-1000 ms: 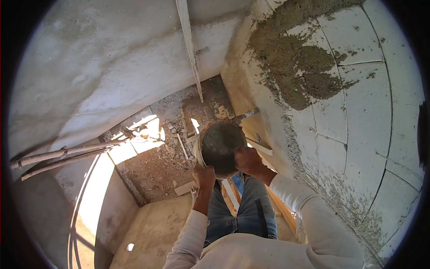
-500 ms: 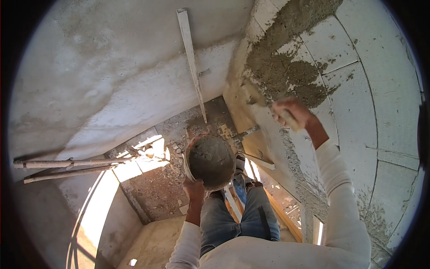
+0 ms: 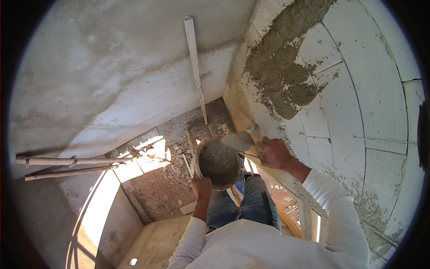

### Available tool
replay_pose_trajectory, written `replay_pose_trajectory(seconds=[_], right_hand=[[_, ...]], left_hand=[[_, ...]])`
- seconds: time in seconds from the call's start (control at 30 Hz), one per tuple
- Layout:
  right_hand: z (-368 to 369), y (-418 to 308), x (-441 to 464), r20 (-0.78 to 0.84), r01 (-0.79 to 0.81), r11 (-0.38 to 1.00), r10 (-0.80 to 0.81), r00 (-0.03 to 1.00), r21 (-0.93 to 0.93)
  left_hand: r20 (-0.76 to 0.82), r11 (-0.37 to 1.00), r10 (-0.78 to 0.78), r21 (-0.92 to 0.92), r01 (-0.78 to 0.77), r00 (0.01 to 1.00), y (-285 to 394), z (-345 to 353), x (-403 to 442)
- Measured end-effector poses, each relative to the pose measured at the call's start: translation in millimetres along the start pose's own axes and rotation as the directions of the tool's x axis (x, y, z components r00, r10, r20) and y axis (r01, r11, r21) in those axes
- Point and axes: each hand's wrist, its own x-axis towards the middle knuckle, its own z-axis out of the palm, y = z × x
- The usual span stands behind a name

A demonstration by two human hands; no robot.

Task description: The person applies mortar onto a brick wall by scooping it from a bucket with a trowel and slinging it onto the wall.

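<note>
My left hand (image 3: 202,187) grips the rim of a round bucket (image 3: 197,168), held in front of my legs. Grey wet mortar (image 3: 218,163) fills much of it. In my closed right hand (image 3: 274,154) is a trowel (image 3: 239,141), its handle wrapped by the fingers. The trowel's blade reaches over the bucket's upper right rim; whether the tip touches the mortar I cannot tell. On the block wall (image 3: 342,103) to the right, a rough patch of fresh mortar (image 3: 280,71) runs down beside the corner.
A long straight wooden bar (image 3: 195,62) leans on the plastered wall (image 3: 112,58) ahead. Rubble and dust cover the floor (image 3: 150,190). Two poles (image 3: 71,161) jut in at left. An orange-brown plank (image 3: 289,222) lies beside my right leg.
My right hand has come down and left from the wall's mortar patch, bringing the trowel blade to the bucket. The bucket has shifted slightly right.
</note>
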Motion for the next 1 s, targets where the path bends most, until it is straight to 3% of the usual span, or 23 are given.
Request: replay_pose_trajectory(seconds=[0.03,0.1,0.13,0.23,0.27,0.37,0.43,0.47,0.53,0.6,0.63,0.67,0.7,0.73,0.83,0.93,1.0], right_hand=[[44,-15,2,-0.015,0.044,0.991,-0.046,0.999,-0.126],[121,-36,5,-0.132,0.096,0.99,-0.109,0.985,-0.099],[111,-54,15,0.25,-0.035,0.997,0.015,0.968,0.075],[101,-80,6,0.203,-0.293,0.903,0.237,0.95,0.315],[89,-82,-6,0.111,-0.268,0.869,0.244,0.963,0.416],[13,-88,-22,0.074,-0.235,0.747,0.243,0.967,0.622],[-40,-75,-22,0.116,-0.207,0.677,0.179,0.977,0.706],[-68,-64,-19,0.132,-0.192,0.638,0.14,0.981,0.746],[-129,-35,-11,0.274,-0.261,0.469,0.042,0.961,0.844],[-161,18,1,0.303,-0.304,0.303,0.052,0.951,0.903],[-182,53,9,0.26,-0.3,0.317,0.163,0.952,0.9],[-199,91,17,0.083,-0.249,0.475,0.343,0.936,0.844],[-227,114,16,-0.064,-0.305,0.516,0.581,0.812,0.8],[-253,131,2,-0.337,-0.071,0.506,0.665,0.667,0.859],[-344,87,-62,-0.594,0.041,0.687,0.594,0.543,0.725],[-327,41,-68,-0.418,-0.246,0.737,0.588,0.693,0.629],[-266,31,-49,-0.161,-0.395,0.738,0.557,0.815,0.547]], left_hand=[[0.016,0.999,0.018,0.032,-0.019,1.0,5,4,-3],[0.057,0.997,0.047,-0.061,-0.043,0.997,17,13,-10],[0.064,0.99,0.071,-0.125,-0.062,0.995,17,19,-8],[0.132,0.973,-0.015,-0.227,0.045,0.991,69,-2,-28],[0.125,0.963,0.005,-0.268,0.03,0.992,65,-4,-26],[0.116,0.908,0.06,-0.418,-0.006,0.991,44,-4,-7],[0.118,0.854,0.075,-0.52,-0.003,0.99,29,-8,4],[0.134,0.891,-0.011,-0.448,0.07,0.991,29,-18,4],[0.064,0.887,0.053,-0.462,-0.018,0.997,24,-25,4],[0.013,0.899,0.086,-0.432,-0.072,0.996,21,-29,12],[0.0,0.917,0.081,-0.393,-0.074,0.997,12,-31,16],[-0.013,0.934,0.072,-0.349,-0.072,0.997,2,-38,15],[-0.014,0.94,0.059,-0.334,-0.06,0.998,-3,-48,12],[-0.02,0.942,0.056,-0.332,-0.059,0.998,-2,-54,15],[-0.066,0.962,0.023,-0.269,-0.04,0.998,3,-57,1],[-0.046,0.965,0.056,-0.254,-0.066,0.997,0,-46,18],[-0.038,0.979,0.074,-0.186,-0.08,0.997,-17,-32,27]])
